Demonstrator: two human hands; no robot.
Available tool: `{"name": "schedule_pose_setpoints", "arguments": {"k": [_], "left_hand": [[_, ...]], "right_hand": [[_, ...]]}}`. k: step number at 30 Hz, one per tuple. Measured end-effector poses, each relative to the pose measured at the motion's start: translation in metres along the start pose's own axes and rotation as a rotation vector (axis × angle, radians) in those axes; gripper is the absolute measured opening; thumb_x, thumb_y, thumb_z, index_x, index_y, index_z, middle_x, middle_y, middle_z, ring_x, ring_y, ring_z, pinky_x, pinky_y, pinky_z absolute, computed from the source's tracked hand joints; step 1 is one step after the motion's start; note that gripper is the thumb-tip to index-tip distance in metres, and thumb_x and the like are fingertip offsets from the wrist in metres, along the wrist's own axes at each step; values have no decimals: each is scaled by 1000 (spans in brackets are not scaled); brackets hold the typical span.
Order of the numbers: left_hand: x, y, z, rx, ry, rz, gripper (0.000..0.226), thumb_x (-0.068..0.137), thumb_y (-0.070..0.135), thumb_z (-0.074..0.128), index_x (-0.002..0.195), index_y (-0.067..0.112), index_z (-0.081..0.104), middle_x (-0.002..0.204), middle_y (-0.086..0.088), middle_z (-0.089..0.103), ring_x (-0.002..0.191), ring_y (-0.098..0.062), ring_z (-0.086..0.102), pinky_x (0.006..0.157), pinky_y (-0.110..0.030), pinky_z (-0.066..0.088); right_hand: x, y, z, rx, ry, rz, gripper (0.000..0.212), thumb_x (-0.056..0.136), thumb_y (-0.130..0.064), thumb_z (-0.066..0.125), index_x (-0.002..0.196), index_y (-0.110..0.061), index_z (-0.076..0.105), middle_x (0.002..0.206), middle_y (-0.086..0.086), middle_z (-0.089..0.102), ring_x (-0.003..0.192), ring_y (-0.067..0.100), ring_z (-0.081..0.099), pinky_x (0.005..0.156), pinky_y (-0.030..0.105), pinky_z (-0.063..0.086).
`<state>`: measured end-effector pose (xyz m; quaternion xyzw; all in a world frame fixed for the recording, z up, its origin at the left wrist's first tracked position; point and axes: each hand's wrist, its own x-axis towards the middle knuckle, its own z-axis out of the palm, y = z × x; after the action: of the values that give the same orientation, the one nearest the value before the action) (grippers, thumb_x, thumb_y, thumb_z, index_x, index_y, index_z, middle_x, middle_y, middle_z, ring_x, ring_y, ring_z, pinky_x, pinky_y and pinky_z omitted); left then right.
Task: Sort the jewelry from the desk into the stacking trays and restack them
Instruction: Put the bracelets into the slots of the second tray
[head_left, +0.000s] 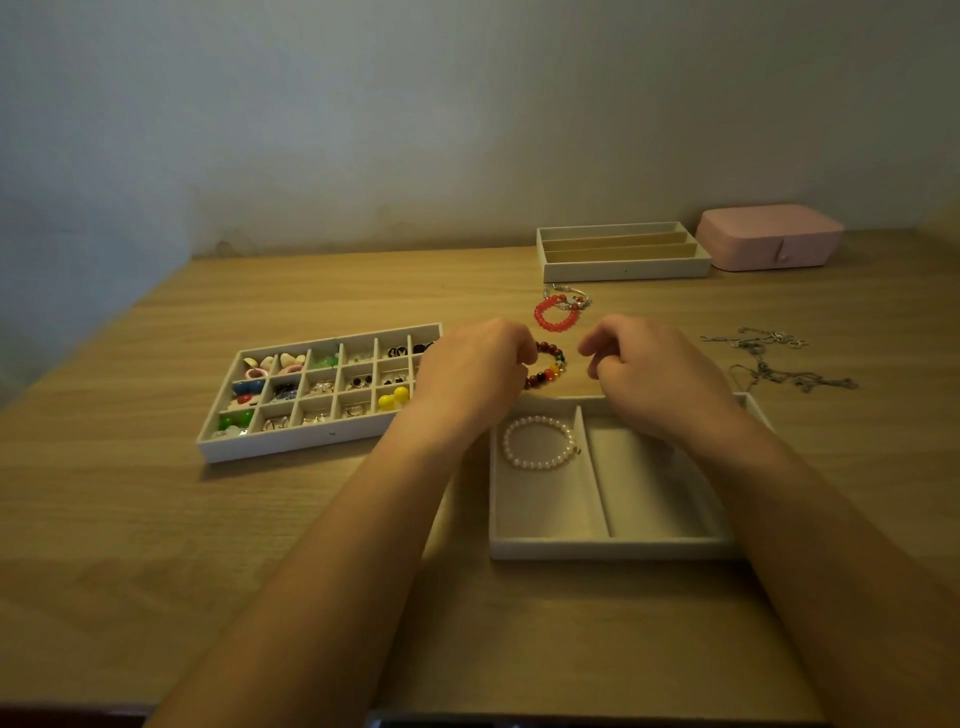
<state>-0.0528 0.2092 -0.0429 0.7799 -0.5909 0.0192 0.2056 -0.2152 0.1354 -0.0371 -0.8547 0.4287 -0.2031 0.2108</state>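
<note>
The left hand (470, 371) pinches a dark beaded bracelet (557, 365) just beyond the two-compartment tray (613, 548); the right hand (649, 374), loosely curled and empty, hovers just beside it.

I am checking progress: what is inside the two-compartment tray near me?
The tray holds a pearl bracelet in its left compartment. The right compartment shows bare lining; the right forearm covers its far right part.
</note>
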Motion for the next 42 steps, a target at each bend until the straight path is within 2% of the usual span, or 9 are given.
{"name": "schedule_pose_setpoints", "arguments": {"k": [6,12,15,18,20,23,27,34,42], "left_hand": [[23,11,6,189,-212,-27,31,92,44,68,115,23,68,112,1,66,103,-22,61,73,-35,46],[30,15,11,157,-240,-17,19,95,28,63,112,19,65,111,-3,66,97,-21,59,79,-36,50],[29,21,-6,-47,-231,-56,14,100,22,57,112,18,62,104,-3,66,92,-21,60,77,-35,49],[21,28,-29,-367,-244,-62,11,103,17,52,112,17,58,96,0,66,85,-18,64,68,-27,52],[9,32,-44,-565,-288,-72,7,105,16,49,109,17,54,94,-2,68,76,-16,65,56,-23,52],[-11,35,-59,-786,-321,-82,5,104,13,49,106,17,52,98,-7,69,78,-23,69,65,-33,58],[-36,31,-70,-828,-287,20,8,101,12,55,101,20,56,101,-5,70,89,-22,69,79,-35,58],[-70,19,-82,-787,-281,100,16,91,6,69,101,19,69,109,-3,70,101,-20,70,94,-42,57],[-87,11,-69,-911,-134,-112,14,89,-3,69,100,4,65,109,-8,65,88,-25,75,83,-49,61]], "right_hand": [[2,2,0,-4,-4,29,29,95,-13,49,109,-31,65,106,-8,68,98,16,63,86,49,57],[9,1,1,53,-23,-48,28,98,-10,53,118,-22,67,113,-5,67,104,14,62,92,37,55],[9,-5,-7,133,7,-36,27,97,-7,54,118,-17,69,110,-4,67,98,14,62,84,32,53],[5,-11,-16,283,23,106,18,101,-15,51,104,-11,68,91,6,70,71,17,65,62,32,53],[1,-16,-23,414,-68,241,27,106,-26,46,102,-6,65,83,10,71,59,16,62,53,28,44],[-12,-24,-34,641,-274,399,46,106,-44,42,107,-3,63,72,9,71,51,14,61,47,24,42],[-22,-26,-38,838,-449,401,50,103,-48,50,118,-3,63,85,12,73,68,18,68,59,28,53],[-33,-31,-40,883,-446,309,29,100,-18,62,124,-3,67,95,8,71,80,17,64,57,23,53],[-44,-28,-45,841,-424,181,19,95,-10,68,113,-7,72,99,12,78,87,21,74,73,31,60]]}}
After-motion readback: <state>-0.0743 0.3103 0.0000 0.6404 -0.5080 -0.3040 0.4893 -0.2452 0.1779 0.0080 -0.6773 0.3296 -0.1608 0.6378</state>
